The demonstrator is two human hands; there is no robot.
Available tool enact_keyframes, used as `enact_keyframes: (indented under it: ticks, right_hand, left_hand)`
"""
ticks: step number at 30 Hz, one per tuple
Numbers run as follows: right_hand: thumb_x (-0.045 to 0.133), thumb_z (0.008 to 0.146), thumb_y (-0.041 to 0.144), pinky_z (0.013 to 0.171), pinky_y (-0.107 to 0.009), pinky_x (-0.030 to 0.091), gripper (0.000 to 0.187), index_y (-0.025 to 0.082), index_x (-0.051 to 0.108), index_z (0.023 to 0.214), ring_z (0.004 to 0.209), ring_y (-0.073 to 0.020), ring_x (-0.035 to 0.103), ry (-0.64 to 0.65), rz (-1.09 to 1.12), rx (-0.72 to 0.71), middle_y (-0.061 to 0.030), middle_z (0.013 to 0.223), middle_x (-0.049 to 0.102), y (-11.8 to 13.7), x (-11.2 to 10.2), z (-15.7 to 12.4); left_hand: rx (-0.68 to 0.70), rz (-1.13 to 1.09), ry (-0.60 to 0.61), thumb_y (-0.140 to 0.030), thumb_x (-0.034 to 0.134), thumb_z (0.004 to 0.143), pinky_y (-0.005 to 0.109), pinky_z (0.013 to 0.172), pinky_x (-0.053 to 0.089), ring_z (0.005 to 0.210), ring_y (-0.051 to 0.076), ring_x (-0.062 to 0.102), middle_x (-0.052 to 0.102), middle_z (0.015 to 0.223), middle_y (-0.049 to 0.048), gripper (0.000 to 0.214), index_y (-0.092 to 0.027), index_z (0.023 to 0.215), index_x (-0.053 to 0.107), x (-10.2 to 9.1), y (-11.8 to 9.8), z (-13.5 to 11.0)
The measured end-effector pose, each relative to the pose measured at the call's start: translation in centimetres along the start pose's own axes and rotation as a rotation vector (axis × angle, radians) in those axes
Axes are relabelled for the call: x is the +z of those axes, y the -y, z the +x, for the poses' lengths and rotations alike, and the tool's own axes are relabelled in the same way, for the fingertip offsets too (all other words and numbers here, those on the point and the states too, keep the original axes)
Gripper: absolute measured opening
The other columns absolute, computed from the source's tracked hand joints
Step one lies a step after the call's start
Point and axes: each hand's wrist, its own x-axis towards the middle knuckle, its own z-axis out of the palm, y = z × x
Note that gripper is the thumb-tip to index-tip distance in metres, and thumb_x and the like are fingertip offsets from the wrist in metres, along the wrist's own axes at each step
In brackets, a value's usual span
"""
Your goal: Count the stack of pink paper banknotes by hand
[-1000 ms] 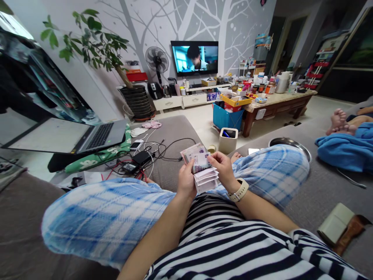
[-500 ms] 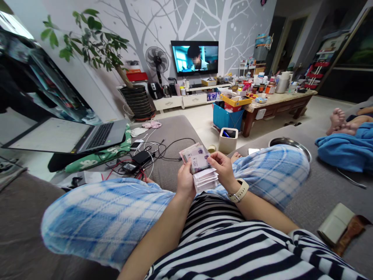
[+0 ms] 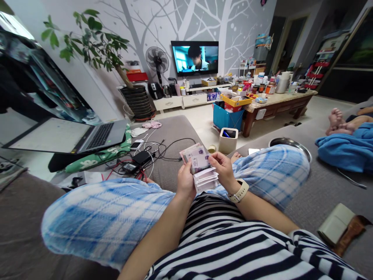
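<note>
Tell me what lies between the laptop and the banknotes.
Head view: tangled cables, a black charger and a phone lie on the grey couch between laptop and banknotes.

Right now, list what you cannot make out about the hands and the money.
Head view, fanned paper banknotes: values and count, print too small, notes overlapping.
Head view, left hand: its fingers, hidden behind the banknotes.
Head view, another person's bare feet: the rest, cut off by the right edge.

Pink-and-purple banknotes (image 3: 199,161) between left hand (image 3: 186,181) and right hand (image 3: 223,168), whitish at their lower edges. Blue-and-white plaid trousers (image 3: 110,214) flank both hands, navy-and-white stripes on the shirt (image 3: 227,241) below them, cream watch strap (image 3: 240,190) behind the right.
</note>
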Motion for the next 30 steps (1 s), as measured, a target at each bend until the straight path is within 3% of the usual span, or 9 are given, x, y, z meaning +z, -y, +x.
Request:
enact_keyframes:
  ticks: [13, 19, 25, 30]
  right_hand:
    - [0.056, 0.079, 0.041, 0.051, -0.023, 0.031, 0.025, 0.018, 0.053, 0.069, 0.055, -0.0102, 0.039, -0.002, -0.025, -0.023, 0.0026, 0.06, 0.046, 0.15, 0.01, -0.05]
    - [0.047, 0.084, 0.044, 0.049, -0.024, 0.032, 0.033, 0.017, 0.052, 0.066, 0.049, -0.0101, 0.042, 0.05, 0.061, 0.035, 0.0006, 0.054, 0.052, 0.27, 0.1, -0.03]
    - [0.067, 0.069, 0.039, 0.049, -0.023, 0.032, 0.027, 0.018, 0.049, 0.069, 0.051, -0.0087, 0.041, -0.03, 0.026, 0.057, 0.0043, 0.056, 0.047, -0.16, 0.11, 0.32]
    - [0.068, 0.066, 0.039, 0.05, -0.022, 0.033, 0.03, 0.018, 0.049, 0.075, 0.055, -0.0091, 0.04, -0.079, -0.006, 0.091, 0.0041, 0.062, 0.045, -0.42, 0.11, 0.58]
  left_hand:
    - [-0.005, 0.001, -0.022, -0.017, 0.057, 0.073, 0.03, 0.072, 0.051, 0.073, 0.02, 0.066, 0.067, 0.066, 0.0052, 0.012, -0.01, 0.081, 0.063, 0.1, -0.12, -0.09]
    - [-0.021, -0.03, -0.002, -0.018, 0.058, 0.073, 0.035, 0.077, 0.05, 0.079, 0.022, 0.066, 0.068, 0.071, 0.0083, 0.015, -0.009, 0.083, 0.064, 0.23, -0.13, -0.16]
    - [-0.036, -0.022, 0.027, -0.014, 0.06, 0.07, 0.036, 0.081, 0.049, 0.085, 0.024, 0.065, 0.069, 0.076, 0.0097, 0.017, -0.009, 0.086, 0.064, 0.21, -0.23, -0.32]
    - [-0.044, -0.023, 0.081, -0.012, 0.063, 0.066, 0.037, 0.082, 0.049, 0.088, 0.025, 0.065, 0.07, 0.082, 0.0104, 0.025, -0.009, 0.091, 0.064, 0.1, -0.15, -0.33]
